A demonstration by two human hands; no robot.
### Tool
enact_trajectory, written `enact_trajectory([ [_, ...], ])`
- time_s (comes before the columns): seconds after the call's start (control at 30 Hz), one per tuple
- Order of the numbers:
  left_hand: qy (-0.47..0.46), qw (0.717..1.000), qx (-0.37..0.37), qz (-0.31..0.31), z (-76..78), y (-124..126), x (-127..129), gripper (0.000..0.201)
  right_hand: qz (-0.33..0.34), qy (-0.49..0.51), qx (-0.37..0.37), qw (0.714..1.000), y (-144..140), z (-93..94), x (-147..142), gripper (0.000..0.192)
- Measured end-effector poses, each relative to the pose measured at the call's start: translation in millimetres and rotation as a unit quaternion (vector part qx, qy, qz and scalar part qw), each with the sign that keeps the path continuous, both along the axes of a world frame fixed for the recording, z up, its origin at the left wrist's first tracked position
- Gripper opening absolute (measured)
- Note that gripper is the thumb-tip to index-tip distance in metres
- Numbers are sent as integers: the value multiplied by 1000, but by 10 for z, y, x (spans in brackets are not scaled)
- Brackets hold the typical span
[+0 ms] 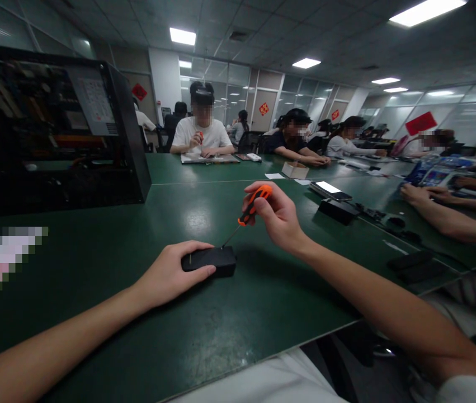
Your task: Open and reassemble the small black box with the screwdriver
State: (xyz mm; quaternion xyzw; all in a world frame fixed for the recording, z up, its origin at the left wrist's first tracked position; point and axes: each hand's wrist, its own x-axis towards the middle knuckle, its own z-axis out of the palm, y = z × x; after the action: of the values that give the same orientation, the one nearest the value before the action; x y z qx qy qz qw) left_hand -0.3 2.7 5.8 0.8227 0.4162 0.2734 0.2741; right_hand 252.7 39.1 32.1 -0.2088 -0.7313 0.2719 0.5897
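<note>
While the long green table [95, 263] runs off toward a row of seated people at its far side, the biggest thing on it is an open black computer case [53, 129], standing at the far left, well apart from the work. To the right, beyond the person's arm, lie a phone with a lit screen [330, 190] on a dark block, some loose black parts, and another person's forearms [443, 215] resting on the table edge.

In the middle, near the person, sits a small black box-shaped device [212, 260], flat on the table. The left hand [170, 274] lies over its near left end, thumb along the front edge and fingers curled over the top, pinning it down. The right hand [277, 215] is closed round the orange-and-black handle of a small screwdriver [250, 210], held tilted, its thin shaft slanting down to the left so that the tip meets the device's top at the far right corner.

Judging by this, the work looks to be at an early or middle stage: the casing appears whole and closed, no removed cover or loose screws can be made out beside it, and the driver is engaged at one corner only. Whether a screw is going in or coming out cannot be told.
</note>
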Motion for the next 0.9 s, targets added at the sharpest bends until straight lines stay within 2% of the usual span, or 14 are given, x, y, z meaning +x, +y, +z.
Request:
enact_trajectory([
  [0.37, 5, 1000, 10, -6, -14, 12, -3, 34, -13, -35, 11, 999, -78, 36, -18, 32],
  [0.5, 3, 1000, 11, 3, -31, 13, -15, 42, -7, 8, 0, 1000, -70, 10, -62, 40],
  [0.67, 14, 1000, 17, 0, -41, 17, -21, 33, -11, 18, 39, 999, -76, -28, -108, 29],
  [0.77, 17, 1000, 20, -1, -33, 15, -18, 31, -12, 14, 62, 998, -87, -47, -111, 33],
  [0.9, 18, 1000, 18, -8, -30, 11, -23, 31, 22, -10, 108, 994, -80, -88, -109, 40],
])
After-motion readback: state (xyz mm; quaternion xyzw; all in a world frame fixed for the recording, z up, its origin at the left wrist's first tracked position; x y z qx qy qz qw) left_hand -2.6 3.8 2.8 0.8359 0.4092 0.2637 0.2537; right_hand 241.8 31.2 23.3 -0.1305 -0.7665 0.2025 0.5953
